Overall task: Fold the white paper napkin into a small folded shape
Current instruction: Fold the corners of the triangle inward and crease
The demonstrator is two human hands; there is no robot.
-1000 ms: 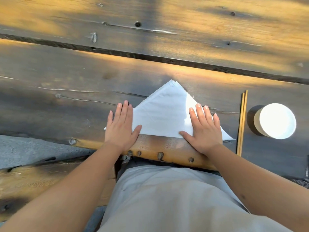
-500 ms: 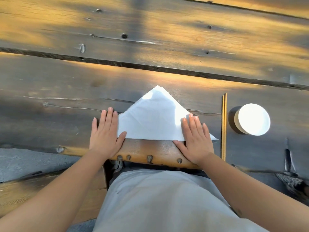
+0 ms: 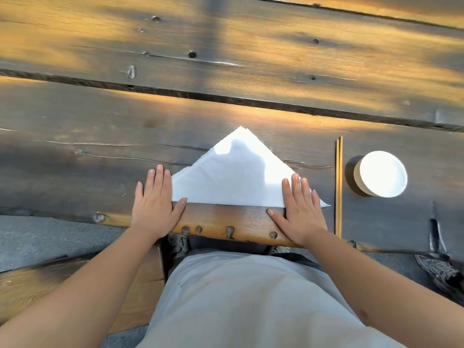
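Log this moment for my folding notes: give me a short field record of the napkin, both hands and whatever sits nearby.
napkin: white paper napkin, folded into a triangle, long edge toward the person, apex away
left hand: left hand flat, palm down, on the triangle's left corner
right hand: right hand flat, palm down, on the right corner
surface: dark wooden plank table
nearby: pair of chopsticks right of the napkin; white round bowl beyond them

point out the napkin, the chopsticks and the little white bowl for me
napkin [image 3: 233, 177], head view, middle of the folded white triangle
chopsticks [image 3: 338, 187], head view, midway along the pair of sticks
white bowl [image 3: 383, 173], head view, centre of its bright inside
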